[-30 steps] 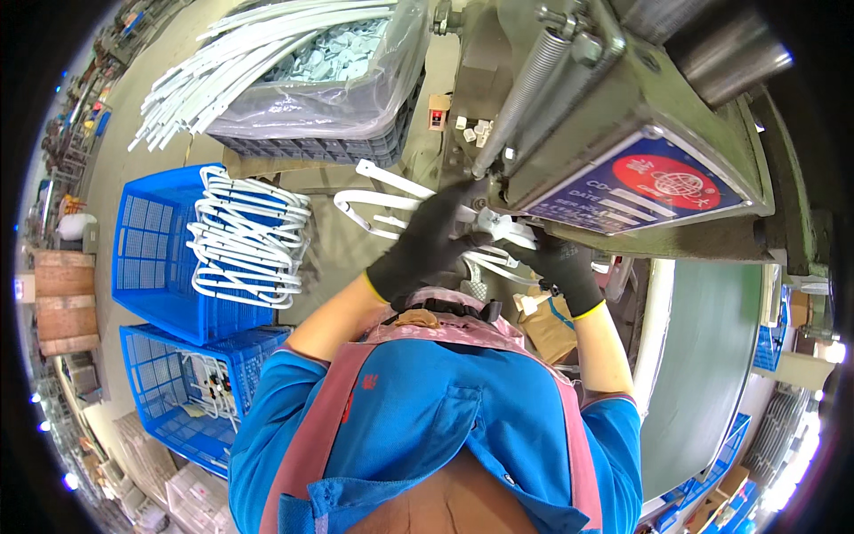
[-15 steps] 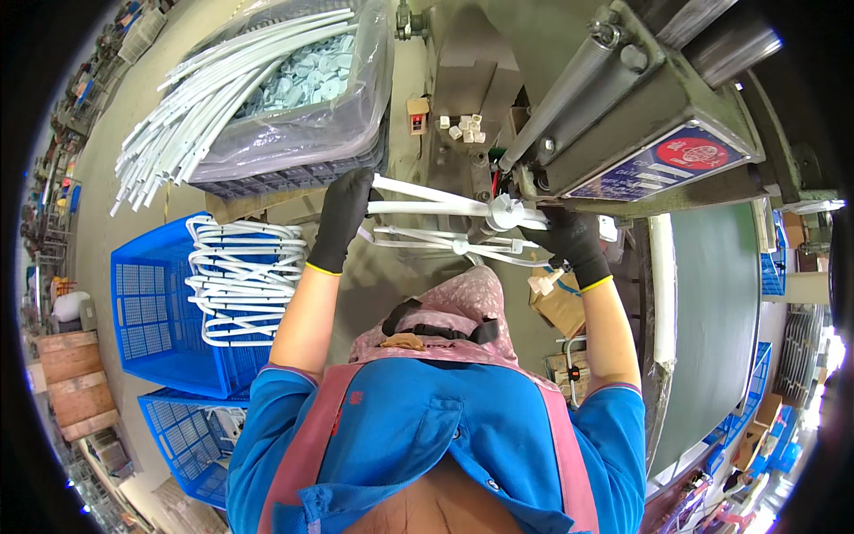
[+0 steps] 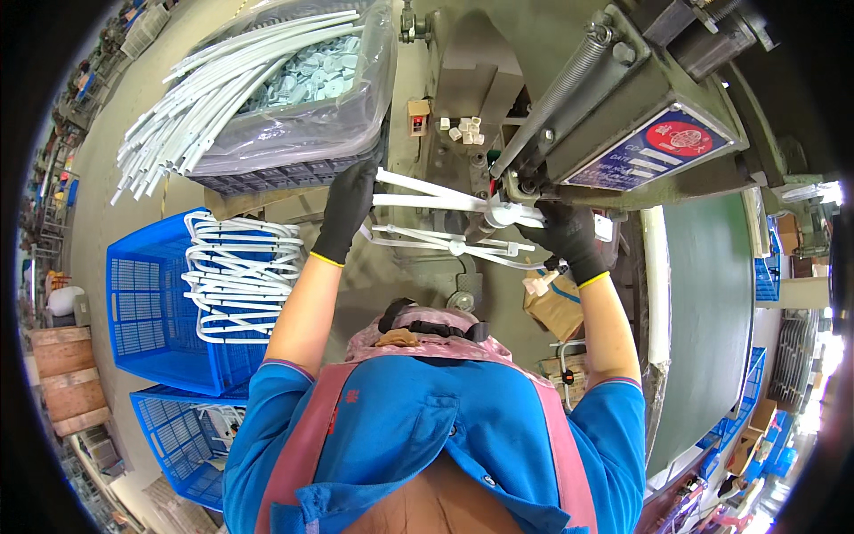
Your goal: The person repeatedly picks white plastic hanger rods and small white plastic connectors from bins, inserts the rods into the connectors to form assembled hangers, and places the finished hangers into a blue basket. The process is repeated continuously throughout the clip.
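A frame of white metal tubes point(image 3: 431, 203) lies across in front of me, its bars crossing at a round white disc joint point(image 3: 502, 214). My left hand point(image 3: 350, 205), in a black glove, is closed round the tube ends on the left. On the other side my right hand point(image 3: 569, 238), gloved likewise, grips the frame just right of the joint. More thin white bars point(image 3: 445, 240) hang below, joined at a small disc. The joint sits at the tooling under the green press point(image 3: 640, 165).
At the upper left, a lined crate point(image 3: 294, 151) holds small grey-white discs, with long white tubes point(image 3: 196, 98) across it. A blue basket point(image 3: 147, 329) holds bent white tubes point(image 3: 240, 276). A foot pedal point(image 3: 463, 298) stands on the floor, and a green belt surface point(image 3: 707, 311) runs at right.
The spring on the press looks more stretched, and the press head has shifted. My apron has drawn back, baring the pedal. Both hands keep their hold on the frame, almost in place.
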A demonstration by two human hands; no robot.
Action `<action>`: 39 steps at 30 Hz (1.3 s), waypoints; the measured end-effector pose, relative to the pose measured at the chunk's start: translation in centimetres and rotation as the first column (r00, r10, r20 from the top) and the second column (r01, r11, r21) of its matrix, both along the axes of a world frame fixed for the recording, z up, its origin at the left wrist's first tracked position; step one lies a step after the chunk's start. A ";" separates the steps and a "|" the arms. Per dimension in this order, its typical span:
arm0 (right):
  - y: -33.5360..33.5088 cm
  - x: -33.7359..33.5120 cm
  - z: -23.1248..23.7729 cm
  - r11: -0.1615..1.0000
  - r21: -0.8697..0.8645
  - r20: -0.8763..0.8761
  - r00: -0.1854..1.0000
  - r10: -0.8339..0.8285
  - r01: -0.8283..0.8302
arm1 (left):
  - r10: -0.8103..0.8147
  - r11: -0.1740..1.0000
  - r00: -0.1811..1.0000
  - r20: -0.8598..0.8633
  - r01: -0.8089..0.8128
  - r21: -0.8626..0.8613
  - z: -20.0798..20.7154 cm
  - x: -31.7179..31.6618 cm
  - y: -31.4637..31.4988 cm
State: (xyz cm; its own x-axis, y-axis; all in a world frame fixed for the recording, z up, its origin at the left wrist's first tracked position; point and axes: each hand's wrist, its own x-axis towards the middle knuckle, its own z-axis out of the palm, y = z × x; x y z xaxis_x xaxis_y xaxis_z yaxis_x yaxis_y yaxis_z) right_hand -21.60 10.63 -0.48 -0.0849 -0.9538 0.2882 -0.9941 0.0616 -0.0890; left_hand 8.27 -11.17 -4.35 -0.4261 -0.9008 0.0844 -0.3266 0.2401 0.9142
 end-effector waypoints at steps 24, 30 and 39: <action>17.7 2.9 3.9 0.975 0.219 0.287 0.952 -0.109 0.045 | -0.370 0.922 0.891 -0.262 0.386 0.010 5.3 -9.0 10.9; 18.2 0.5 3.9 0.975 0.215 0.259 0.959 -0.119 0.063 | -0.314 0.948 0.933 -0.173 0.318 -0.002 4.6 -12.1 11.5; 17.4 -0.5 3.8 0.979 0.203 0.220 0.975 -0.032 -0.014 | -0.251 0.948 0.947 -0.202 0.283 0.146 3.8 -11.9 11.4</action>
State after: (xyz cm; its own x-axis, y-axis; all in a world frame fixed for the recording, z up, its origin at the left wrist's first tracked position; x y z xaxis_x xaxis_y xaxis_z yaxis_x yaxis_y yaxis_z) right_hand -22.09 28.08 3.29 -0.1333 -0.9891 0.0630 -0.9505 0.1096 -0.2908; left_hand -3.62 0.19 -0.58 -0.6448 -0.7635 0.0366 -0.0995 0.1313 0.9863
